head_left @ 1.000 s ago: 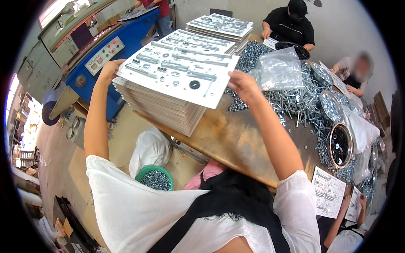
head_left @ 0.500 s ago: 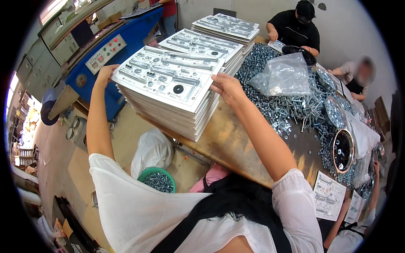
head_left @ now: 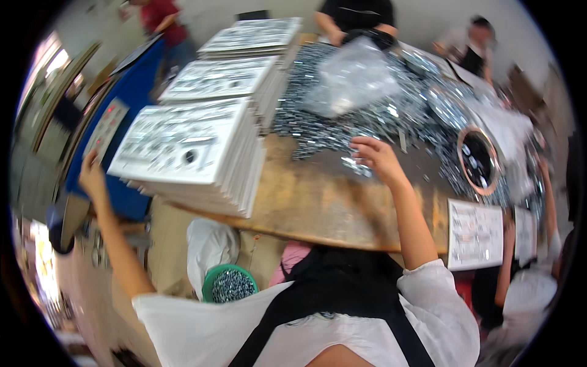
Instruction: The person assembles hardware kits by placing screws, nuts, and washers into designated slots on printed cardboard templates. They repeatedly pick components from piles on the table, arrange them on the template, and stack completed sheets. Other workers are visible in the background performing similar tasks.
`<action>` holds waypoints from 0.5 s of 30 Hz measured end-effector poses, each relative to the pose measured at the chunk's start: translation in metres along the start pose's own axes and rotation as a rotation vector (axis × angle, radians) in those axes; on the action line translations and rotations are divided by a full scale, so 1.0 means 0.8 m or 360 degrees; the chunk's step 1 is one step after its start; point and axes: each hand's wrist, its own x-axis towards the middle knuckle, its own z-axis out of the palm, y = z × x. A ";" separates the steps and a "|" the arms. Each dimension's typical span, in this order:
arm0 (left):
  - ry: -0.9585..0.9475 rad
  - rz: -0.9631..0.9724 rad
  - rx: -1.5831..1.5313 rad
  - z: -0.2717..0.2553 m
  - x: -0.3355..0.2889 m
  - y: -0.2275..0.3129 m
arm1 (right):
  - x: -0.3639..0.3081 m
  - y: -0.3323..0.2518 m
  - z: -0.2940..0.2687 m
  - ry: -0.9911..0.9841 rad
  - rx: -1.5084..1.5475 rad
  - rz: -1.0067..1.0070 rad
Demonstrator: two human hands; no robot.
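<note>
Seen from the head camera, a front stack of printed cards (head_left: 244, 183) stands at the near-left edge of a worn worktable (head_left: 306, 211), its top card (head_left: 183, 137) lying flat, face up, with rows of metal-looking parts and one dark disc. The left hand (head_left: 93, 174), blurred, is just beside the stack's left edge, apart from it and apparently grasping nothing. The right hand (head_left: 380, 160) is well apart from the cards, fingers spread and slightly bent, nothing visible in its grip, near a heap of loose hardware (head_left: 315, 116). Two more stacks rise behind, the middle stack (head_left: 217, 79) and the far stack (head_left: 251, 37). A single card looks stiff and fairly light, while the whole pile is probably heavy; smooth faces may let cards slide over one another. Opposite side edges seem the best hold, with fingers beneath and thumbs on the margins, clear of the parts.
</note>
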 end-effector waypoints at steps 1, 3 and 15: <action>-0.0085 0.0005 -0.0352 0.002 -0.022 0.032 | -0.032 0.011 -0.057 0.0270 -0.0025 -0.0084; -0.0158 -0.0095 -0.0537 -0.020 -0.085 0.118 | -0.102 0.021 -0.157 0.0817 -0.0200 -0.0206; -0.0494 0.1099 -0.0536 0.035 -0.277 0.417 | -0.557 0.132 -0.722 0.1951 -0.2153 0.0533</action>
